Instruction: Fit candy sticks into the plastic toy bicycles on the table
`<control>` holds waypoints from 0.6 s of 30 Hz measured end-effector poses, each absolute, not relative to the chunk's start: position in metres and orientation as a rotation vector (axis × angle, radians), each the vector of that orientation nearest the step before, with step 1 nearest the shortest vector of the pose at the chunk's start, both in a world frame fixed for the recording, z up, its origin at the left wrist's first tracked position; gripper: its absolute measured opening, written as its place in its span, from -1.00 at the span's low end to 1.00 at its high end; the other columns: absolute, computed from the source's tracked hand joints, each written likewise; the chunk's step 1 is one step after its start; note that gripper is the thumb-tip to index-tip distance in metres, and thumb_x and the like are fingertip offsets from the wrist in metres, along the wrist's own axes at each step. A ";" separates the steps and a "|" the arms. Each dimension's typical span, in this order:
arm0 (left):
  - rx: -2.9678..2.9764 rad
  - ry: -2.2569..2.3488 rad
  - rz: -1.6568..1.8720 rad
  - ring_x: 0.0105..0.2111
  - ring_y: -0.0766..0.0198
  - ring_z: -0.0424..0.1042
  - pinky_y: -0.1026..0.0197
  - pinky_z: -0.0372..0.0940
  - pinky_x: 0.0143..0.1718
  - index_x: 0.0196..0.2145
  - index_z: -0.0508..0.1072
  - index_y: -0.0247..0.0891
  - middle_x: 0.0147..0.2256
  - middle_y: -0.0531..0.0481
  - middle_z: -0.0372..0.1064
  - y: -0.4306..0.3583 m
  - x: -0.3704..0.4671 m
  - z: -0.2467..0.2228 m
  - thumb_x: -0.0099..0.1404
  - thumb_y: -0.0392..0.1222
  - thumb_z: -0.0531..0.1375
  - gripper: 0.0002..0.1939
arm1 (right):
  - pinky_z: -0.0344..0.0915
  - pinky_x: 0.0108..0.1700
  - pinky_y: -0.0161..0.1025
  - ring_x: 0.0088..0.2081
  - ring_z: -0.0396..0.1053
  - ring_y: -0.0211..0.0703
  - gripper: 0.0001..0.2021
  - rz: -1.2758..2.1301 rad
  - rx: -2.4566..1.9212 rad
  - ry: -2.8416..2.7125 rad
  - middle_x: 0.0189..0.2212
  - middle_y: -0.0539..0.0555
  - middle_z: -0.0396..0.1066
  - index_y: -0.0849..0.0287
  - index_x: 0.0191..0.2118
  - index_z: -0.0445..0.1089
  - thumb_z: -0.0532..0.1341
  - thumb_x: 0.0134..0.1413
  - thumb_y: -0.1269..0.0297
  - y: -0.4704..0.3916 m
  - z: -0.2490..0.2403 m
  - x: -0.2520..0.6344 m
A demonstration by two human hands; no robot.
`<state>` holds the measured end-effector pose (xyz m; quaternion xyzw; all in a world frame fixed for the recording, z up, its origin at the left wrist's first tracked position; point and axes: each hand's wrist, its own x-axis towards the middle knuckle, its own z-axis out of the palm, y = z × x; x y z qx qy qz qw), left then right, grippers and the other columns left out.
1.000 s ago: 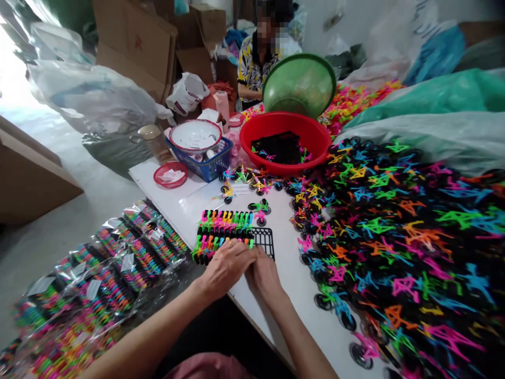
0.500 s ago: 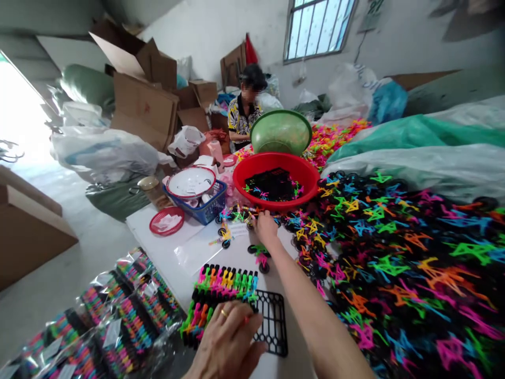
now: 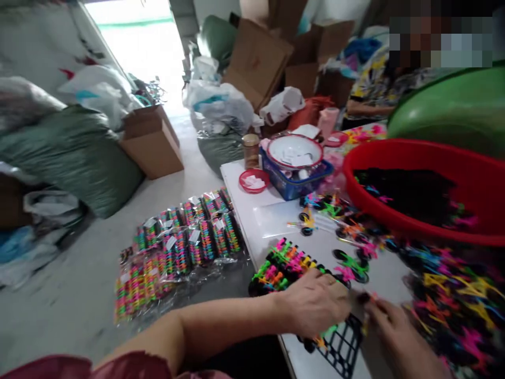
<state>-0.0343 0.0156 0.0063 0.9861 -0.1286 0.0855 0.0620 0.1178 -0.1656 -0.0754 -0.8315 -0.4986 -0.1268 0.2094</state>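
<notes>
My left hand (image 3: 315,302) is bent over a black plastic grid rack (image 3: 341,347), its fingers curled and the tips hidden. Rows of small toy bicycles (image 3: 282,266) in pink, green, orange and yellow stand on the rack, partly beneath that hand. My right hand (image 3: 398,331) is closed in a pinch, just right of the rack. Between its fingers is a blurred toy bicycle (image 3: 369,300) with a dark end and pink and yellow parts. A loose green and pink toy bicycle (image 3: 351,266) lies on the white table (image 3: 272,245) behind the hands.
Loose toy bicycles (image 3: 457,295) are heaped at right. A red basin (image 3: 394,210) holds black racks. A blue basket (image 3: 290,184) carries a white bowl (image 3: 295,150). Bagged toy sets (image 3: 183,237) lie left, below table height. Another person's patterned sleeve (image 3: 371,73) shows behind.
The view has swung left and down. My right hand has come back from the loose toys near the red basin to the rack, now pinching a toy bicycle. My left hand stays over the rack.
</notes>
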 end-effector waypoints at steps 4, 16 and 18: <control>2.926 -0.556 0.322 -0.33 0.21 0.26 0.18 0.15 -0.36 -0.40 0.34 -0.33 -0.37 -0.07 0.24 0.018 -0.037 -0.005 0.24 -0.30 0.06 -0.91 | 0.34 -0.30 -0.13 -0.24 0.40 -0.01 -0.73 -0.259 -2.462 -1.356 -0.27 0.16 0.41 -0.02 -0.22 0.39 0.01 0.01 0.36 -0.184 -0.077 0.084; 2.833 -0.350 0.220 -0.23 0.20 0.29 0.13 0.22 -0.13 -0.24 0.40 -0.29 -0.28 -0.08 0.31 0.011 -0.056 -0.002 0.32 -0.35 -0.02 -0.79 | 0.21 -0.38 -0.30 -0.32 0.43 -0.09 -0.81 0.203 -3.073 -0.444 -0.37 0.19 0.44 0.24 -0.19 0.30 0.05 0.14 0.29 -0.160 -0.043 0.049; 2.797 -0.429 0.209 -0.24 0.22 0.31 0.14 0.23 -0.13 -0.24 0.41 -0.30 -0.32 -0.07 0.33 0.011 -0.055 -0.003 0.30 -0.40 -0.02 -0.78 | 0.20 -0.38 -0.30 -0.33 0.42 -0.09 -0.81 0.170 -3.040 -0.449 -0.36 0.20 0.44 0.25 -0.21 0.32 0.04 0.15 0.28 -0.169 -0.043 0.045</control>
